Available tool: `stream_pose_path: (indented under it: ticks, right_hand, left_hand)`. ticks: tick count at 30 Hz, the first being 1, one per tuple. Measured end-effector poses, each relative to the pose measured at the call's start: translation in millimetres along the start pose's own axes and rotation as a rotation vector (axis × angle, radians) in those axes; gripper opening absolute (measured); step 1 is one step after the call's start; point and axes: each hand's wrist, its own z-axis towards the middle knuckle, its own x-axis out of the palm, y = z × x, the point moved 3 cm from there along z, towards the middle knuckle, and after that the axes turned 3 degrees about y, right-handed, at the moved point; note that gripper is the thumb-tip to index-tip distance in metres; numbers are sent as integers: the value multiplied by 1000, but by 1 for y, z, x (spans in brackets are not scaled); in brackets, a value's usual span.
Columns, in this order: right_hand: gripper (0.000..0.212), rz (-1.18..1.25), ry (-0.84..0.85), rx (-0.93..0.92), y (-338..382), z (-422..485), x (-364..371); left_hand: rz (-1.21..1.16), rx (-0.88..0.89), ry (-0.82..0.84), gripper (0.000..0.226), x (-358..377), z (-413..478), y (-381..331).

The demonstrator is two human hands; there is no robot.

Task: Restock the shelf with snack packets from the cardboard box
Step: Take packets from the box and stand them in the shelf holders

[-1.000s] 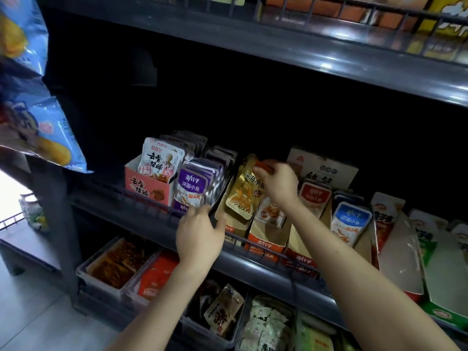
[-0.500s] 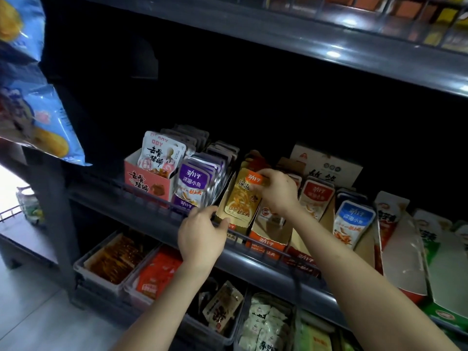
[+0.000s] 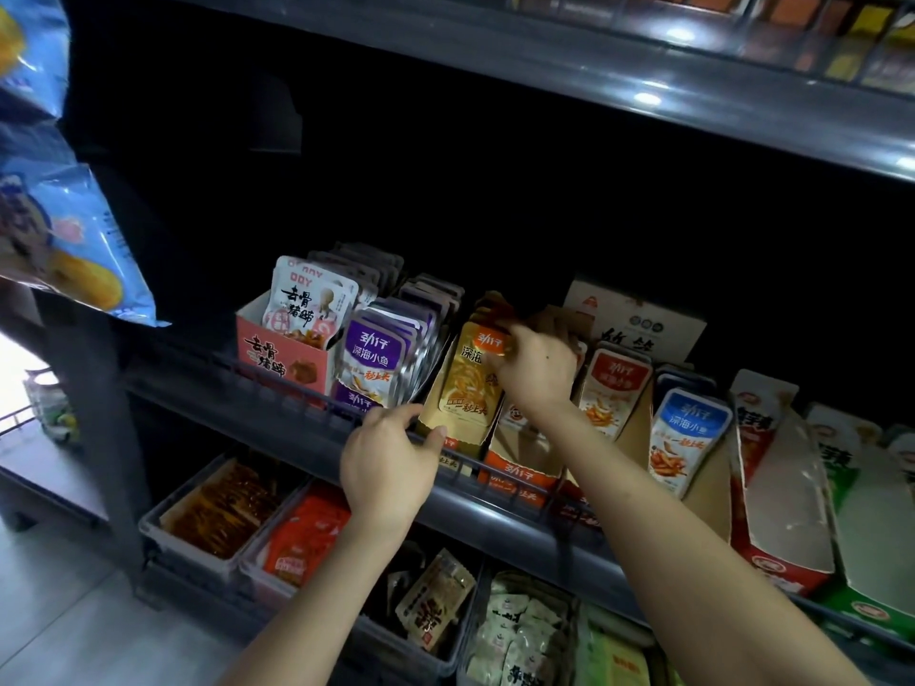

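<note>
Two hands (image 3: 388,470) (image 3: 534,373); two blue bags (image 3: 74,240) (image 3: 29,47) (both far left).

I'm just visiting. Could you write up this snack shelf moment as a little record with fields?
setting: dimly lit shop shelf
right hand: pinches the top of the yellow packet
left hand: grips the wire rail below that packet
left neighbour: purple packets
right neighbour: red-label packets
lower level: bins of snacks

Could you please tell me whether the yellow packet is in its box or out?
In: the yellow packet stands tilted back at the front of its display box, while the right hand pinches its top.
</note>
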Motion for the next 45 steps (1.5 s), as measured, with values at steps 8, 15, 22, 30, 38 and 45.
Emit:
stream_pose_path:
  ticks: [8, 15, 22, 30, 38, 45]
  right_hand:
    - [52, 43, -14, -2, -9, 1, 3]
    - [46, 70, -45, -1, -18, -29, -25]
    - [25, 230, -195, -32, -38, -146, -72]
    - [14, 354, 42, 133, -83, -340, -53]
    - [19, 420, 511, 657, -132, -519, 50]
    - [37, 345, 678, 968, -156, -613, 124]
  left_hand:
    - [-9, -7, -15, 40, 3, 0, -1]
    - [-43, -14, -69, 46, -2, -8, -5]
    - [-107, -16, -56, 28, -10, -62, 7]
    - [-3, -81, 168, 22, 15, -182, 56]
    - [156, -165, 484, 41, 53, -301, 136]
    - [175, -222, 647, 53, 94, -354, 182]
